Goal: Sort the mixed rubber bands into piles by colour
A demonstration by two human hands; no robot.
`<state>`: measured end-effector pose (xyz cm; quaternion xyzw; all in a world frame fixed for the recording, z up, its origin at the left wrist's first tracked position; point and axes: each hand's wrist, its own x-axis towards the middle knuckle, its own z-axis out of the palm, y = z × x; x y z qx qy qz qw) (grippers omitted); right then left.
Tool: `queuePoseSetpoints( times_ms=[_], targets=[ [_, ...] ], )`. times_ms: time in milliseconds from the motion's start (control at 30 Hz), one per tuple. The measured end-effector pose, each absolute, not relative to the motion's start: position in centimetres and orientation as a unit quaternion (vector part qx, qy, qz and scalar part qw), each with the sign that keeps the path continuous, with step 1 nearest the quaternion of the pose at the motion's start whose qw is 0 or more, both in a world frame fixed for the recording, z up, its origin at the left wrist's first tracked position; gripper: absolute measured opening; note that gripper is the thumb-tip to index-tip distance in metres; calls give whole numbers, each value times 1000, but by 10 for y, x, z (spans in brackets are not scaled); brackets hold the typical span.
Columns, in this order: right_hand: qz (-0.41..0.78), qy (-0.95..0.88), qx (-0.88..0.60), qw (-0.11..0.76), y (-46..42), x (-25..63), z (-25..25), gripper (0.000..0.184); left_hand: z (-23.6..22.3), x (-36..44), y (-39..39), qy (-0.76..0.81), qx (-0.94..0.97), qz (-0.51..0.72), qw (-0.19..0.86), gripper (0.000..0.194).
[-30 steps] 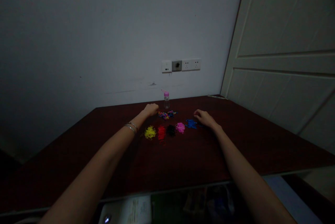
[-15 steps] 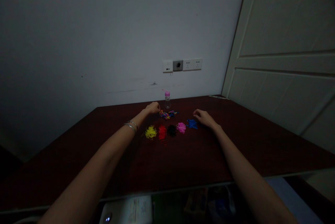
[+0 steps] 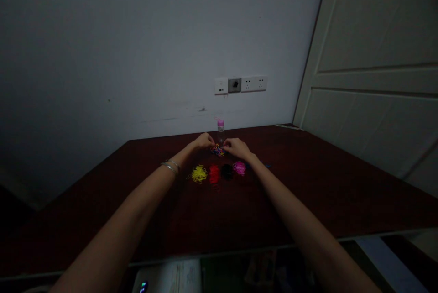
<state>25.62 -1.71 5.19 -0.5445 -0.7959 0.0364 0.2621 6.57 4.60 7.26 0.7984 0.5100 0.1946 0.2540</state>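
Observation:
A mixed pile of what look like small coloured rubber bands (image 3: 218,150) lies on the dark red table. My left hand (image 3: 204,140) is at the pile's left edge, fingers pinched together, with a bracelet on that wrist. From the right, my right hand (image 3: 237,148) reaches the same pile, thumb and fingers closed at its edge. Whatever the fingertips hold is too small to make out. Nearer me, sorted heaps lie in a row: yellow bands (image 3: 199,174), red bands (image 3: 214,174), black bands (image 3: 226,171) and pink bands (image 3: 239,168). My right wrist mostly covers the blue bands (image 3: 267,165).
A clear bottle with a pink cap (image 3: 221,131) stands just behind the mixed pile. Wall sockets (image 3: 253,84) are above the table (image 3: 191,224). Below its front edge sits a pale box-like object (image 3: 171,277). A panelled door (image 3: 376,124) is on the right.
My right hand has moved left from beside the blue heap to the mixed pile, its forearm now covering most of the blue bands. The left hand has stayed near the pile.

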Motion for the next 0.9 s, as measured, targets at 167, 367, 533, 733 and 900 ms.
queuePoseSetpoints(
  times_ms=[167, 367, 533, 733, 900],
  targets=[
    [1, -792, -573, 209, -18, 239, 50, 27, 73, 67, 37, 500, 799, 195, 272, 13],
    [7, -790, -580, 199, -15, 236, 42, 25, 73, 67, 28, 497, 805, 178, 270, 16],
    [14, -782, -587, 211, -11, 242, 37, 25, 73, 64, 26, 505, 802, 171, 269, 15],
    [21, -763, -606, 224, -4, 257, 27, 29, 78, 53, 23, 492, 814, 145, 274, 21],
    [23, -759, -609, 230, 2, 268, 19, 31, 86, 50, 7, 462, 834, 107, 281, 19]
  ],
)
